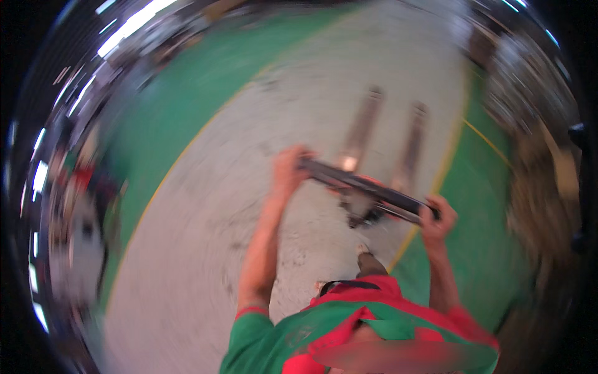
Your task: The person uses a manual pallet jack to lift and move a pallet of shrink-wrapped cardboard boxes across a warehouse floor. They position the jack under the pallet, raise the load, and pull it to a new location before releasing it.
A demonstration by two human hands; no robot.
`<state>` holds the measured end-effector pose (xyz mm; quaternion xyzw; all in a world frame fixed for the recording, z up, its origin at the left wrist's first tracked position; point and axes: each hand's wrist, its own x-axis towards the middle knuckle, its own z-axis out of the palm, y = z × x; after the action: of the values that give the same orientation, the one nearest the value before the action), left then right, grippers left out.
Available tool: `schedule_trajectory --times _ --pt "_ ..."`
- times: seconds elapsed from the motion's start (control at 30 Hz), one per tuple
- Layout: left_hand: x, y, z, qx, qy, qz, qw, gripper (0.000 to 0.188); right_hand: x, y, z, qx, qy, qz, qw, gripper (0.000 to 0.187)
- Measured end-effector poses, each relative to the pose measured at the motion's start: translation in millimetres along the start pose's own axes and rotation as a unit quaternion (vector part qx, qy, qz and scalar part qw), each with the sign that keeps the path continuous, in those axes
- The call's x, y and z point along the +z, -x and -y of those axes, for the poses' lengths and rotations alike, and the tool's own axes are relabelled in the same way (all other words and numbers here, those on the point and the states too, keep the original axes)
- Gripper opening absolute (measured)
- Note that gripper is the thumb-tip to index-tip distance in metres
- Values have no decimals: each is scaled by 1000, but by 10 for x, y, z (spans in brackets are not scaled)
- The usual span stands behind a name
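Both my hands clamp a dark handle bar at frame centre: left hand on its upper-left end, right hand on its lower-right end. Bar runs tilted, long, thin. Two grey forks extend toward upper centre over the grey floor. Motion blur hides fingers and the bar's joint.

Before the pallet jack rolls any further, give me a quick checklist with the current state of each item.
1. Left hand closed on the dark handle bar: ok.
2. Right hand closed on the bar's other end: ok.
3. Two forks lie low along the grey floor lane: ok.
4. Load on the forks: none visible, ok.
5. Forks within the yellow lane line: ok, though close on the right.
6. Lane ahead free of obstacles: cannot tell, picture is blurred.
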<state>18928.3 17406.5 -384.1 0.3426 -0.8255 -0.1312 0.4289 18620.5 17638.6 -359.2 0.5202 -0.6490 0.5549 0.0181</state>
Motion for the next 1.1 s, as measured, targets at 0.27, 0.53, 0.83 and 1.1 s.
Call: schedule_trajectory --times 0.27,0.53,0.83,1.1 --pt "-260 428 -7 -45 -18 -171 984 20 44 135 295 -111 -9 -2 994 34" --pt "-212 774 -535 118 -85 -188 971 19 -190 -122 -136 -81 0 -64 995 48" --pt "60 557 -829 110 -98 -201 968 19 -29 -828 -727 -79 -90 -45 992 31" --pt "533 -63 -518 51 -225 -272 934 23 616 -2042 -1339 -91 -143 -18 985 24"
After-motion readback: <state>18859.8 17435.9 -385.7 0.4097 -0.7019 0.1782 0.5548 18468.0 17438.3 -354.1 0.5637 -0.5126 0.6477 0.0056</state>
